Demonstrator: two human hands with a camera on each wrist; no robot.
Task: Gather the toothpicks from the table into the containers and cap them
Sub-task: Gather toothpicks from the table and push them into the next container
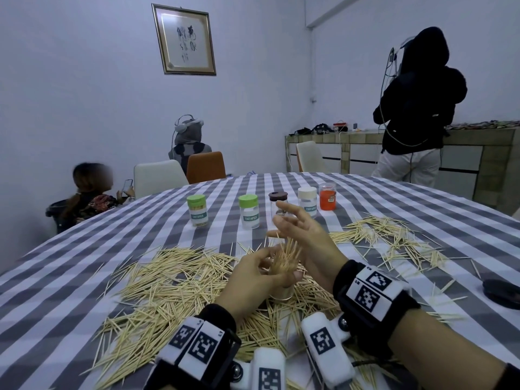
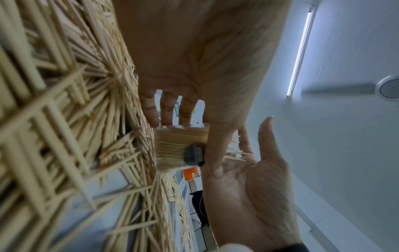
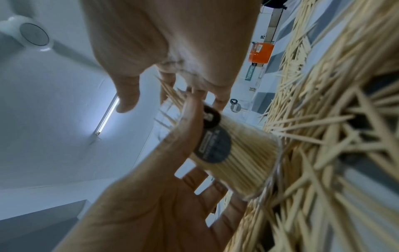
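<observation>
Left hand [image 1: 254,273] grips a clear container [image 1: 282,291] standing upright on the toothpick heap [image 1: 174,280]; thumb and fingers curl round its wall, the thumb next to a dark round label [image 3: 212,147]. Container is packed with toothpicks; a bundle [image 1: 285,257] sticks out of its mouth, tips splayed. Right hand [image 1: 305,237] sits just beside the bundle, palm facing it, fingers spread and straight, holding nothing. Loose toothpicks cover the checked tablecloth [image 1: 70,277] around both hands; second scatter [image 1: 394,237] to the right. A dark lid [image 1: 503,292] lies at the right edge. Further back, a row of capped containers: two green-capped [image 1: 197,210] [image 1: 248,211], one dark-capped clear [image 1: 278,206], one white-capped [image 1: 307,202], one orange [image 1: 327,196].
</observation>
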